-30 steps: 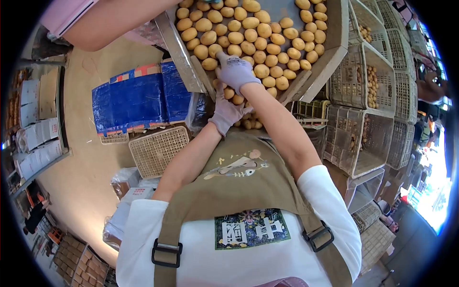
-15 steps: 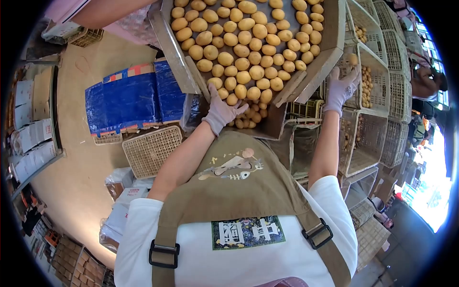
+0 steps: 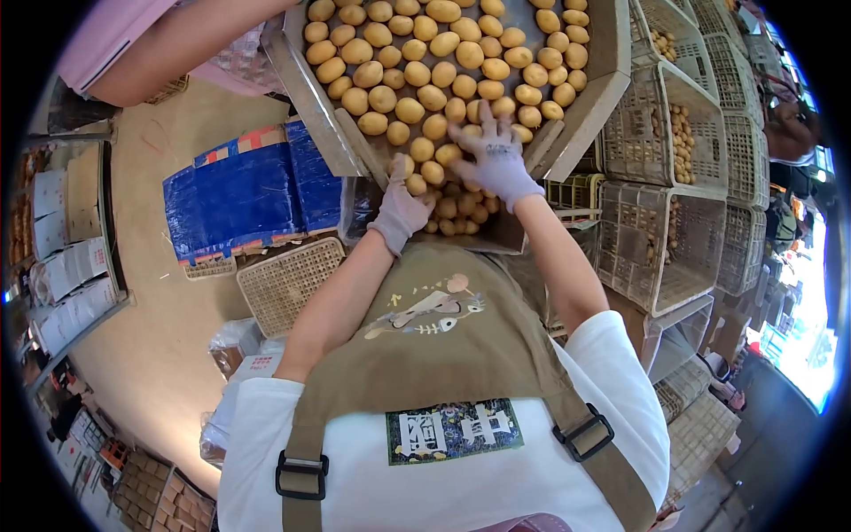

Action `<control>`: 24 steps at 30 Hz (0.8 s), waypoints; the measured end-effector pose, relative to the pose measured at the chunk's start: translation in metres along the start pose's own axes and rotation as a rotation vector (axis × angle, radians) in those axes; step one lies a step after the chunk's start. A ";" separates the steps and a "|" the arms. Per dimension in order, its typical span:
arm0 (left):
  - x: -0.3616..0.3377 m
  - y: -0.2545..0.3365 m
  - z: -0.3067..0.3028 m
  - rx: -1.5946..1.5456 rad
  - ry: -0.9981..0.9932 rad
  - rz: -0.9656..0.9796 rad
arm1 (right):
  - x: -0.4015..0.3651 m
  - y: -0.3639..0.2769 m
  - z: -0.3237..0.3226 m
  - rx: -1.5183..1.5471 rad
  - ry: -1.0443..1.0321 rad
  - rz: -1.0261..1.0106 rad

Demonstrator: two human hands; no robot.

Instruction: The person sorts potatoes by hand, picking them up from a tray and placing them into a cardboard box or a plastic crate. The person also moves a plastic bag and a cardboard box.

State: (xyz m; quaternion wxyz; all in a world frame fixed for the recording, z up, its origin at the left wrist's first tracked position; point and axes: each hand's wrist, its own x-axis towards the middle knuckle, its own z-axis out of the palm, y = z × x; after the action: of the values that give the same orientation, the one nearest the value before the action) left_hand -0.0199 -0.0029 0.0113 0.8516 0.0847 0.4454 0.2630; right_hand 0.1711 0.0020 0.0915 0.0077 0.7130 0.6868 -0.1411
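Many yellow potatoes [image 3: 432, 97] lie spread over a grey sorting tray [image 3: 312, 97] with raised side walls, which narrows toward me. My gloved left hand [image 3: 402, 211] is at the left of the tray's mouth, fingers apart, with a potato [image 3: 417, 183] between finger and thumb, touching but not visibly gripped. Over the right side of the mouth, my gloved right hand [image 3: 499, 164] rests on potatoes with its fingers spread. More potatoes [image 3: 461, 209] fill a box [image 3: 510, 232] below the mouth, right in front of my apron, partly hidden by my hands.
Plastic crates [image 3: 660, 239] are stacked on the right, some with potatoes [image 3: 683, 142] inside. To the left are a blue-wrapped box [image 3: 235, 199] and an upturned-looking crate [image 3: 288, 282]. Another person's arm [image 3: 191, 53] reaches in at the upper left.
My right hand has moved left from the crates, where a potato was by its fingers, onto the potatoes at the tray mouth. My left hand has drawn its fingers in around a potato.
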 end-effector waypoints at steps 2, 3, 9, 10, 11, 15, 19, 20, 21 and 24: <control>-0.007 0.008 0.011 -0.394 0.182 -0.149 | -0.001 0.020 -0.008 0.077 -0.055 -0.125; 0.005 0.000 0.002 -0.410 0.189 -0.138 | 0.007 0.037 0.002 0.211 0.042 -0.035; 0.017 -0.010 -0.002 -0.248 0.160 -0.104 | 0.036 0.048 -0.025 0.087 0.217 0.204; 0.016 -0.009 0.002 -0.257 0.243 -0.130 | 0.041 0.042 -0.026 0.149 0.326 0.243; 0.016 -0.010 0.001 -0.205 0.131 -0.110 | 0.043 0.035 -0.024 0.055 0.189 0.243; 0.010 0.000 0.004 -0.422 0.027 -0.125 | 0.018 0.016 0.000 0.017 0.031 -0.005; 0.008 0.002 0.008 -0.537 -0.050 -0.176 | 0.041 0.042 -0.007 0.341 0.183 0.056; 0.012 -0.002 0.005 -0.534 -0.091 -0.176 | 0.056 0.042 -0.022 0.284 0.256 0.030; 0.016 -0.004 0.003 -0.530 -0.134 -0.175 | 0.068 0.036 -0.033 0.226 0.186 0.050; 0.016 -0.004 0.009 -0.537 -0.142 -0.193 | 0.099 0.012 -0.033 -0.017 -0.127 0.124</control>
State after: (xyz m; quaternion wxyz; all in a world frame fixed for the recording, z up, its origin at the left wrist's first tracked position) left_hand -0.0035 0.0029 0.0037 0.8936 -0.1683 0.3052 0.2827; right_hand 0.1907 0.1047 0.1002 0.0662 0.7437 0.6405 -0.1795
